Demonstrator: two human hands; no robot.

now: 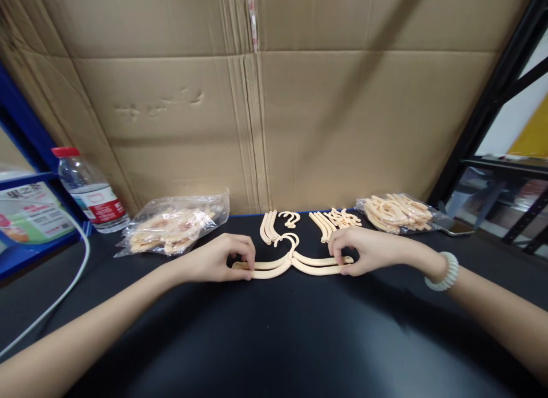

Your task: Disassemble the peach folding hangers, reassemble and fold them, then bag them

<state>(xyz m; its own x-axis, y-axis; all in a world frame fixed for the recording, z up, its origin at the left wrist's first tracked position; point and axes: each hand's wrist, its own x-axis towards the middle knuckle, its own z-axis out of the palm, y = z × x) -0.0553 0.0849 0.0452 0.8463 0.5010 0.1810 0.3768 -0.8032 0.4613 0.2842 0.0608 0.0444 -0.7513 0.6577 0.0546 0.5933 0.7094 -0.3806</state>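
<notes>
Head view | left hand (231,258) pinching left ends of two cream hangers (315,270), right hand (359,252) pinching their right ends | hangers on worktop (274,335), centre | loose curved bars (269,226), hooks (291,222) just beyond | bagged parts (169,225) far left, far right

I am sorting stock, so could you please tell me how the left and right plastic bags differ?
The left plastic bag looks larger, with slack film; the right plastic bag looks smaller and fuller. The left one's pieces look blurrier through the plastic, the right one's clearer. Both are transparent, holding cream pieces.
</notes>
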